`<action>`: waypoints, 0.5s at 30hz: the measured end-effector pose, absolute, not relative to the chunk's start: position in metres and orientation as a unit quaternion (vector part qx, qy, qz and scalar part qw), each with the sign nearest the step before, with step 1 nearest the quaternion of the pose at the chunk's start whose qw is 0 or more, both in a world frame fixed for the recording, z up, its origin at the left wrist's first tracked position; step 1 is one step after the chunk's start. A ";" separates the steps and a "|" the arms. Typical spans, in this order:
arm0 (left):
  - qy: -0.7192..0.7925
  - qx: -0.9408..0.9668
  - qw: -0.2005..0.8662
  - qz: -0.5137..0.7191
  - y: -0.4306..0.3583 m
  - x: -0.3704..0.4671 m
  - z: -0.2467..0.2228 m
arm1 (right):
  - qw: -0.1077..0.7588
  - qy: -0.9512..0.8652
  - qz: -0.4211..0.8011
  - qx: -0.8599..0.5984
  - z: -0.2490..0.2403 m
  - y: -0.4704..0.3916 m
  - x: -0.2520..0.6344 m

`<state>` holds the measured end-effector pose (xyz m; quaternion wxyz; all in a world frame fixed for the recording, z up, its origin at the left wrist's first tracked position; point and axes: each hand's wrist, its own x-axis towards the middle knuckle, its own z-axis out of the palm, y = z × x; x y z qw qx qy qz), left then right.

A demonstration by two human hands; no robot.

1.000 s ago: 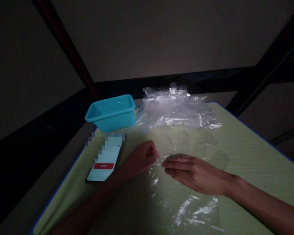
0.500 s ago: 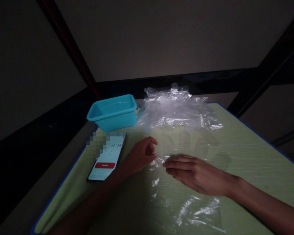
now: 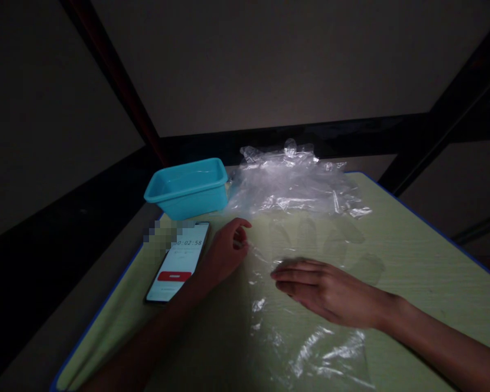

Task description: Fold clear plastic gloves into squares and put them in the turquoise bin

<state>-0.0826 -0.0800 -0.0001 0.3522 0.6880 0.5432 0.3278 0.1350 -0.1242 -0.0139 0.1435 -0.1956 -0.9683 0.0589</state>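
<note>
A thin clear plastic glove (image 3: 310,348) is spread over the table, its fingers pointing away from me. My right hand (image 3: 326,288) lies flat on it, fingers stretched out to the left and close together, holding nothing. At the glove's left edge is my left hand (image 3: 224,250), its thumb and fingers curled with a gap between them. Nothing can be made out in its grasp. Behind both hands rests a crumpled pile of clear plastic gloves (image 3: 294,182).
A blue plastic basket (image 3: 191,196) stands at the back left of the pale green table (image 3: 424,272). In front of it lies a phone (image 3: 177,267) showing a timer, beside my left forearm. A dark wall rises behind the table.
My left hand has moved a little to the left and away from me, off the spot near my right fingertips. My right hand and the glove pile have stayed in place.
</note>
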 end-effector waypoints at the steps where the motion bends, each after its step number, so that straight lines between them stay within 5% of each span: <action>1: 0.546 0.683 0.350 0.336 -0.079 -0.083 -0.001 | 0.144 -0.968 0.059 -0.195 -0.014 -0.124 0.135; 15: 0.572 0.658 0.383 0.305 -0.080 -0.081 -0.005 | 0.123 -0.958 0.132 -0.221 -0.008 -0.125 0.134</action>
